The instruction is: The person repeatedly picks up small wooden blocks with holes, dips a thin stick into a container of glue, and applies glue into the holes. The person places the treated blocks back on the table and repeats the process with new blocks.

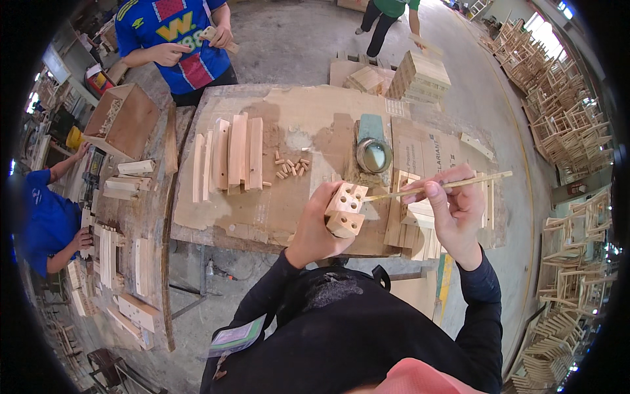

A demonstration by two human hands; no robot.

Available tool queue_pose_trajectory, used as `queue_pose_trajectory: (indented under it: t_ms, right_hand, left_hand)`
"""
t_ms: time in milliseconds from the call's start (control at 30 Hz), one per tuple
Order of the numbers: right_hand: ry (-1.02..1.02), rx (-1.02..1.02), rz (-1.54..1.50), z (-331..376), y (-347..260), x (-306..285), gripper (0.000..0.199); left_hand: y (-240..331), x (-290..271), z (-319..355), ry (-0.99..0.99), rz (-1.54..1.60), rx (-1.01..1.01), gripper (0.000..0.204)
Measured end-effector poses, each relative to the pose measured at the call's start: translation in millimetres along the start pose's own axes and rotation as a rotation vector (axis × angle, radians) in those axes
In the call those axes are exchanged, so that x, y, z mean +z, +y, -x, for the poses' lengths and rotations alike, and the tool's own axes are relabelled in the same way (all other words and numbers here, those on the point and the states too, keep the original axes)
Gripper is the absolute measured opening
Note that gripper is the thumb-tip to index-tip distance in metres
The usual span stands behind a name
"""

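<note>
My left hand (316,231) is wrapped round a small bundle of wooden pieces (346,222), their ends turned up and showing several round drilled holes. In my right hand (454,209) a thin wooden stick (482,178) is pinched. Its left tip meets the end face of the bundle, close to a hole; whether it is inside one I cannot tell. A round pot (375,156) of pale liquid, perhaps glue, stands just beyond my hands. Left of it lie several short wooden dowels (292,168) in a loose group.
Wooden bars (246,152) lie side by side on the cardboard-covered table (302,108); more wooden pieces (410,231) are stacked under my right hand. Two co-workers in blue shirts stand at the left and far left. A wooden box (128,125) sits on the side bench. Stacked wood (420,77) stands beyond.
</note>
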State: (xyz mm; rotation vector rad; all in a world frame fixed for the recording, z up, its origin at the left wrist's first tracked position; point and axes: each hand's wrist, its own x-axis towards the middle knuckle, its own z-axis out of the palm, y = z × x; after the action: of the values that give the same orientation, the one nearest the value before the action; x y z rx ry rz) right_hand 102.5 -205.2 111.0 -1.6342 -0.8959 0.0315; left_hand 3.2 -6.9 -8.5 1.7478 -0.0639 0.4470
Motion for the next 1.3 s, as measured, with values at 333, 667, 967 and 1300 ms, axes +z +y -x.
queue_pose_trajectory:
  t_ms: [333, 667, 967, 1300]
  right_hand:
    - [-0.020, 0.012, -0.023, -5.3, -6.4, 6.0, 0.006]
    - [-0.033, 0.027, 0.006, -8.1, -9.2, 5.7, 0.007]
    - [-0.034, 0.009, 0.014, -6.9, -5.5, 2.2, 0.009]
    - [-0.051, 0.026, 0.043, -7.6, -7.5, 1.3, 0.010]
  left_hand:
    - [-2.6, -1.9, 1.0, 0.004, 0.005, 0.020, 0.075]
    - [-6.8, 0.2, 1.5, -0.012, 0.029, 0.001, 0.078]
    - [-8.3, 2.1, 1.7, -0.002, -0.006, 0.025, 0.081]
    - [-0.7, 1.9, 0.8, 0.010, -0.009, 0.051, 0.074]
